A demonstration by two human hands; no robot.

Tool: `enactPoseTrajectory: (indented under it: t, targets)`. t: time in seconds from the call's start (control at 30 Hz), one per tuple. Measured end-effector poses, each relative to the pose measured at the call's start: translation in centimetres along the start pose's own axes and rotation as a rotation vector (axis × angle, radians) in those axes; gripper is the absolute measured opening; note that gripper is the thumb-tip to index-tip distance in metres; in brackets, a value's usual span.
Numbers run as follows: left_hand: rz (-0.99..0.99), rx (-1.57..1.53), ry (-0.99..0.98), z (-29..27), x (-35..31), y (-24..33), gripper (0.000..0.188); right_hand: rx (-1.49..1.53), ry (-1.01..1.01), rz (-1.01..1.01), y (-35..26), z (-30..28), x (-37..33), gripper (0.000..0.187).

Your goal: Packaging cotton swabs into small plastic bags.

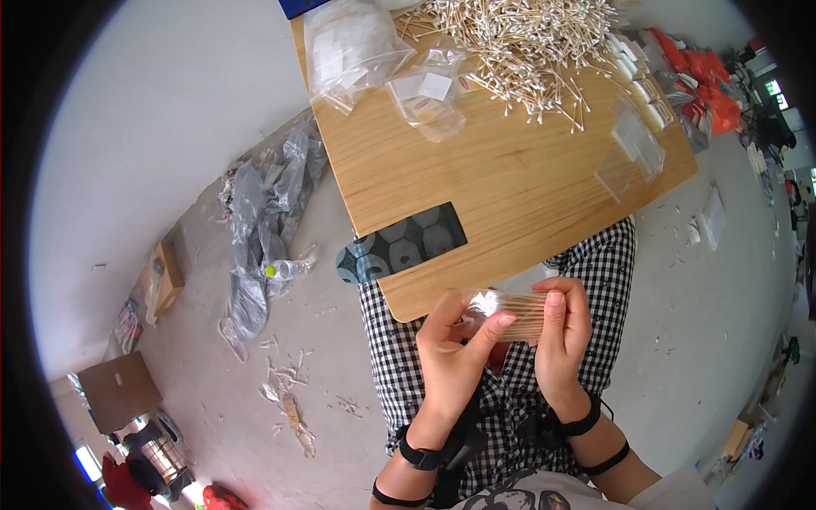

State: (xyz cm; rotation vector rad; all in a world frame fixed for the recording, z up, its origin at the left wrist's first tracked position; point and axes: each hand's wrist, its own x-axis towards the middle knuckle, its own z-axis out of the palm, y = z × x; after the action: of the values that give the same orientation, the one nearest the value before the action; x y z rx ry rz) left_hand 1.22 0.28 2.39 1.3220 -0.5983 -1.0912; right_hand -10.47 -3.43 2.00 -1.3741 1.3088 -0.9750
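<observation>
Over my lap, just off the table's near edge, a flat bundle of cotton swabs (523,317) lies between my two hands. A shiny clear plastic bag (485,302) covers its left end. My left hand (453,353) pinches the bag and that end of the bundle, thumb on top. The right end is gripped by my right hand (561,336), its thumb pressed over the swab ends. The fingers beneath the bundle are partly hidden. Farther off, a big loose heap of cotton swabs (531,47) covers the back of the wooden table (510,183).
Clear bags (353,55) lie at the table's back left, flat bags (637,144) at its right. Packed bundles (650,98) line the right edge. A dark patterned cutout (416,242) interrupts the left side. Grey plastic sheeting (259,229) and a bottle (289,269) are on the floor.
</observation>
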Motion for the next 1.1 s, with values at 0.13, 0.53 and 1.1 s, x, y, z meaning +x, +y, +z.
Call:
enactPoseTrajectory:
  t: [0.13,0.53,1.1]
  targets:
    - [-0.034,-0.125,0.08,0.9,0.0,-0.2,0.016,-0.082,0.068,-0.102,-0.5,-0.1,0.1,0.018]
    - [0.373,0.57,0.275,0.7,0.2,-0.3,0.007,-0.116,0.021,-0.131,-0.7,0.4,-0.8,0.016]
    - [-0.173,-0.223,-0.041,-0.6,0.1,-0.4,0.009,0.097,0.129,0.046,-0.2,-1.0,1.8,0.021]
